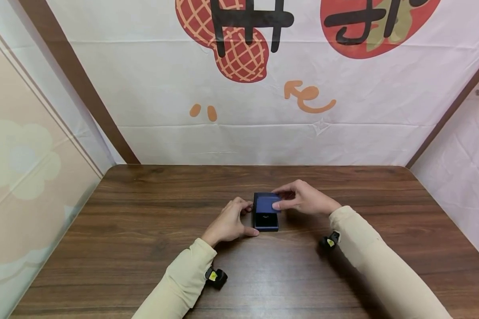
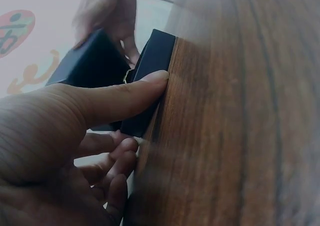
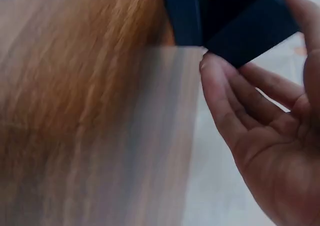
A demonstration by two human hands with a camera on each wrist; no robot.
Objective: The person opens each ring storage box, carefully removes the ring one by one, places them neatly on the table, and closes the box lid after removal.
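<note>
Diagonally, both forearms were extended across the table (image 1: 104,248), covered to the wrist by a left sleeve (image 1: 175,279) and a right sleeve (image 1: 383,261), both cream. A black left wrist unit (image 1: 216,278) with a yellow patch was worn at the left cuff; a similar right wrist unit (image 1: 329,240) was worn at the right cuff, slightly farther out.

Beyond the cuffs, the dark blue box (image 1: 266,213) was located on the table, about midway between its sides and toward its far edge. The base was seated on the wood, and the lid (image 1: 265,202) was raised at an angle, so that a small shiny item (image 1: 265,216) was exposed in the dark interior; its kind could not be told.

The base was gripped by the left hand (image 1: 229,221): the thumb was laid along the near end and the other fingers were bent at the left side. Part of the base was hidden by this thumb in the left wrist view. The lid was pinched along its right edge between the thumb and fingers of the right hand (image 1: 305,198), which was placed opposite and slightly farther away.

Past the far table edge, a white backdrop (image 1: 263,141) was hung, printed with red figures (image 1: 241,57) and orange marks (image 1: 309,95).
</note>
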